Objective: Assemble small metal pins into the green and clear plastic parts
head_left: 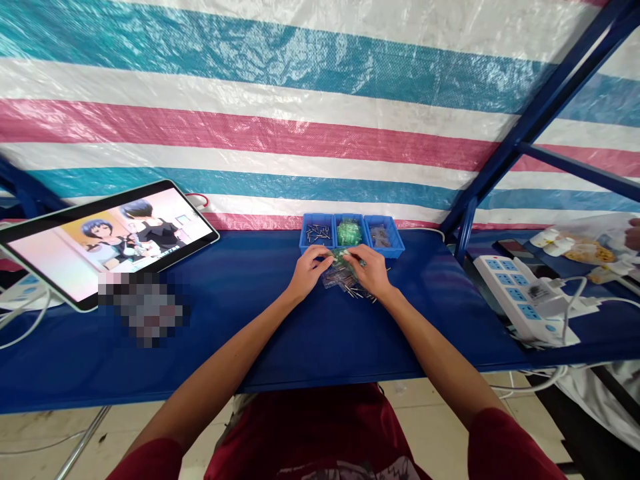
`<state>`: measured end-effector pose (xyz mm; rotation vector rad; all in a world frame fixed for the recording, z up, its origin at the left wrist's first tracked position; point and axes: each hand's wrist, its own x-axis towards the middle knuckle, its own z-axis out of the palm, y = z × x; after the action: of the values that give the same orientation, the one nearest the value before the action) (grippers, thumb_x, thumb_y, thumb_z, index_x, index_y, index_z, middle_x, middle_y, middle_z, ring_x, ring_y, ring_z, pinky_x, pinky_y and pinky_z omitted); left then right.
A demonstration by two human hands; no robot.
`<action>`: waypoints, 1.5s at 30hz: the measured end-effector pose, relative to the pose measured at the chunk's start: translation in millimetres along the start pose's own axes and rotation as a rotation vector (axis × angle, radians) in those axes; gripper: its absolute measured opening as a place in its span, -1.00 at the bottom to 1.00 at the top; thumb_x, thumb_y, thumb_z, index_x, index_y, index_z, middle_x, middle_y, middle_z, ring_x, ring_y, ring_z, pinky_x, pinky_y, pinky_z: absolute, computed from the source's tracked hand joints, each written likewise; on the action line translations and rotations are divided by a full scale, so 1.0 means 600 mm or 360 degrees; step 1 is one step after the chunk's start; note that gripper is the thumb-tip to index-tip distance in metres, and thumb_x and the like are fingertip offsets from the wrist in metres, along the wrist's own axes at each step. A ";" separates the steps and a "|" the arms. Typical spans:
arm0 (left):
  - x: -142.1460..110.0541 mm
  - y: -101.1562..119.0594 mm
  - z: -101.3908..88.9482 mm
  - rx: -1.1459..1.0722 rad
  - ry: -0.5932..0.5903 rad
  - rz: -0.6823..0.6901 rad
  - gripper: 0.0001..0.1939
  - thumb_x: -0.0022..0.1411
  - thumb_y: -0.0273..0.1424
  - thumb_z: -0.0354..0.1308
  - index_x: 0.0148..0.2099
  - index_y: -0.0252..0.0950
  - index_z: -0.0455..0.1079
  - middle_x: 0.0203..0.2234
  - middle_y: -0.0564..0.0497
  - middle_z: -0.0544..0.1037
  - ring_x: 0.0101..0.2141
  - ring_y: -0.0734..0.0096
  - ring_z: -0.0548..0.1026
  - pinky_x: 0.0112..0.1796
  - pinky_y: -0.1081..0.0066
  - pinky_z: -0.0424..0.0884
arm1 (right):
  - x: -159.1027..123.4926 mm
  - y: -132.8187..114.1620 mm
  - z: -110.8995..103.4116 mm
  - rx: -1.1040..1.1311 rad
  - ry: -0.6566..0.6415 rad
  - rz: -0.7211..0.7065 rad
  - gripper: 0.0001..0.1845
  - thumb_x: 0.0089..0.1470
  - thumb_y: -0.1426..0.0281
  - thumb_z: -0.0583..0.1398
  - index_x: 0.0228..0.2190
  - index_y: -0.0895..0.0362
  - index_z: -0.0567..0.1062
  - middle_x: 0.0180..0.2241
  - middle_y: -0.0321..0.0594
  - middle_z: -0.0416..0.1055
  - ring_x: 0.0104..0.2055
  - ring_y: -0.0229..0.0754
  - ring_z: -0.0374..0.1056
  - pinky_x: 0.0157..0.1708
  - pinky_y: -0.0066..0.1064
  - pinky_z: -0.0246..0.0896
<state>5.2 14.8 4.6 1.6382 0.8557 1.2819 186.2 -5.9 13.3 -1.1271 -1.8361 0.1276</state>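
My left hand (309, 272) and my right hand (371, 271) are close together in front of the blue bins, fingertips pinched. Between them is small, translucent green plastic material (339, 255); its exact kind is too small to tell. Just below the fingers lies a loose pile of screws (354, 289) with clear plastic bags (334, 276), partly hidden by my right hand. Three joined blue bins stand behind: screws (318, 233) fill the left one, a heap of green plastic pieces (349, 232) the middle one, and small greyish pieces (380, 236) the right one.
On the left of the blue table (240, 280) a tablet (195, 233) leans at an angle, with a blurred-out object before it. A white power strip (520, 293) with cables lies right, past a blue metal frame (465, 220). Another person's hand (633, 235) shows at the far right.
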 end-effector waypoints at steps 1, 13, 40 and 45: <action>0.000 -0.001 0.000 -0.0011 -0.0013 -0.0006 -0.70 0.13 -0.18 0.21 -0.28 -0.33 0.39 -0.32 -0.04 0.46 -0.34 0.40 0.47 -0.38 0.45 0.43 | -0.001 0.000 0.000 -0.0010 -0.0018 0.0026 -0.70 0.22 0.24 0.07 -0.30 0.13 0.54 -0.36 -0.12 0.49 -0.30 -0.14 0.41 -0.22 -0.33 0.33; 0.002 0.007 0.001 -0.0576 -0.0079 -0.0304 -0.64 0.12 -0.13 0.22 -0.23 -0.29 0.26 -0.59 0.13 0.40 -0.61 0.54 0.39 -0.53 0.50 0.36 | 0.001 -0.002 -0.006 0.0149 -0.0073 -0.0160 -0.71 0.21 0.39 0.01 -0.19 0.09 0.51 -0.15 -0.07 0.33 -0.23 -0.18 0.35 -0.28 -0.34 0.33; -0.005 -0.008 -0.002 0.0185 0.0263 -0.0061 -0.71 0.22 -0.17 0.11 -0.28 -0.31 0.44 -0.43 0.00 0.48 -0.49 0.49 0.42 -0.53 0.55 0.33 | 0.118 0.071 -0.037 -0.0404 0.0150 0.0310 -0.74 0.17 0.31 0.09 -0.28 0.17 0.53 -0.30 -0.11 0.49 -0.39 -0.18 0.37 -0.31 -0.36 0.26; -0.007 -0.010 -0.002 0.0237 0.0214 -0.0045 -0.75 0.20 -0.21 0.12 -0.29 -0.31 0.45 -0.44 0.01 0.49 -0.51 0.51 0.41 -0.52 0.53 0.32 | 0.160 0.122 -0.017 -0.0751 -0.0504 0.0328 -0.74 0.03 0.52 0.13 -0.33 0.14 0.62 -0.26 -0.08 0.54 -0.16 -0.01 0.40 -0.14 -0.29 0.24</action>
<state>3.1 13.8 -2.4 1.6626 1.0746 1.3478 228.2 103.3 44.8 -1.7058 -2.0865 -0.0133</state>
